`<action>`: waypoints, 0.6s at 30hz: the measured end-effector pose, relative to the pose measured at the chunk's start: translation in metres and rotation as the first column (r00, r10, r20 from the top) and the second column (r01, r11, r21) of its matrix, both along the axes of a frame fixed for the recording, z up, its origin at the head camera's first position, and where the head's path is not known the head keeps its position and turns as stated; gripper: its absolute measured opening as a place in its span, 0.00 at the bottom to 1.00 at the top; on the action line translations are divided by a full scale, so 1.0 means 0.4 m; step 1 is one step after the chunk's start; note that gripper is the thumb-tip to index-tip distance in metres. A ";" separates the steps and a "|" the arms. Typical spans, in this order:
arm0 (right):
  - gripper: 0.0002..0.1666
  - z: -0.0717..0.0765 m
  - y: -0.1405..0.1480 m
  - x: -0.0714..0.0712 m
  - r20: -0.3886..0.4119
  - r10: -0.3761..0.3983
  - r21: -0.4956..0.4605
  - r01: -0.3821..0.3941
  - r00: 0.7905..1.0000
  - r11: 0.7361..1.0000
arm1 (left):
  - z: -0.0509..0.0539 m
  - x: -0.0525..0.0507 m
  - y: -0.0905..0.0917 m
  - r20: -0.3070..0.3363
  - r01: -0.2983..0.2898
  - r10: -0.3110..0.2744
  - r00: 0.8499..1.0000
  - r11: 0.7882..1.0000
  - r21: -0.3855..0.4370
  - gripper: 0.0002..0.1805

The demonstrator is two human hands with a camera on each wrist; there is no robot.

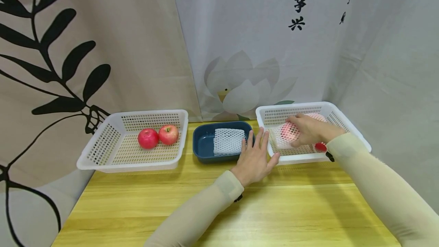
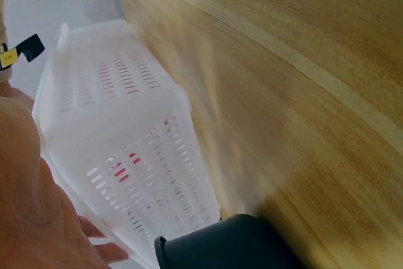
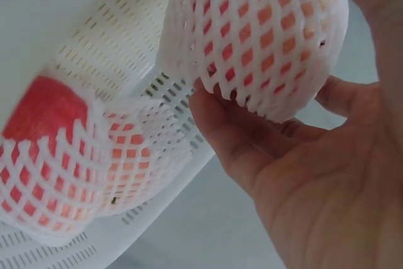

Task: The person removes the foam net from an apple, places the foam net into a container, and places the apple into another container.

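Note:
My right hand (image 1: pixel 313 128) reaches into the right white basket (image 1: pixel 350 129) and grips an apple in a white foam net (image 3: pixel 258 36). Two more netted apples lie in that basket; the red top of one netted apple (image 3: pixel 47 111) sticks out of its sleeve. My left hand (image 1: pixel 254 163) is held with fingers spread, between the dark blue bin (image 1: pixel 202 140) and the right basket, holding nothing. Inside the bin lies a flat white foam net (image 1: pixel 228 141), partly behind the left fingertips.
On the left stands another white basket (image 1: pixel 113 140) holding two bare red apples (image 1: pixel 148 138). All three containers stand in a row along the back of the wooden table (image 1: pixel 274 209). Printed curtains (image 1: pixel 137 48) hang right behind them.

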State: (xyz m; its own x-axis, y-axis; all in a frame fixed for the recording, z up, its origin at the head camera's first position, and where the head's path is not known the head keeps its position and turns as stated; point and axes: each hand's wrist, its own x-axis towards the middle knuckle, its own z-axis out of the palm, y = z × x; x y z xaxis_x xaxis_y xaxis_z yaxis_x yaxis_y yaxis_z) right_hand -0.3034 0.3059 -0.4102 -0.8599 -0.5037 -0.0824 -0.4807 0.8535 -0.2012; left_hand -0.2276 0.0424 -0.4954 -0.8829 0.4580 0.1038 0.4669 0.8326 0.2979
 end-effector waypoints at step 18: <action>0.57 -0.006 -0.024 0.034 -0.089 -0.027 -0.096 0.018 0.996 0.995 | -0.005 0.000 -0.004 -0.026 0.016 -0.015 1.000 0.999 0.028 0.49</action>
